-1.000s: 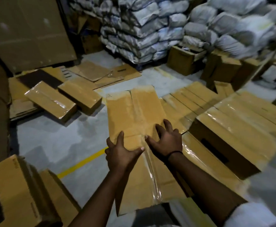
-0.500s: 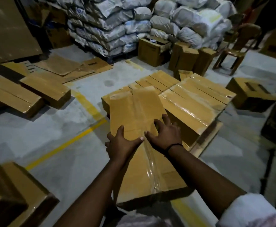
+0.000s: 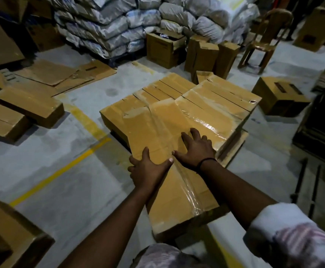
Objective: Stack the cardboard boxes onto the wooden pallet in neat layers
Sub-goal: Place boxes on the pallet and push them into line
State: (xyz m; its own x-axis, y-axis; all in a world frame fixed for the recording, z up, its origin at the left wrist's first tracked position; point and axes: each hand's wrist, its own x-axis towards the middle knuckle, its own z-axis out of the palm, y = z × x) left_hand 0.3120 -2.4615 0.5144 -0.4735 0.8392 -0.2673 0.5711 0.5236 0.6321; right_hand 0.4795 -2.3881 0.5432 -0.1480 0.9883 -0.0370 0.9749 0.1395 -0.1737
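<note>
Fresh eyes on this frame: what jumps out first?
The long taped box at centre, its far end over the layer of boxes on the pallet, with the left hand holding its left edge and the right hand flat on top. Behind, at the top, a wall of stacked sacks; a yellow line crosses the floor at left.

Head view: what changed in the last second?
The long taped brown cardboard box moved forward, its far end now over the layer of stacked cardboard boxes on the wooden pallet. Nothing taken or released. Unchanged: left hand grips its left edge, right hand presses flat on top.
</note>
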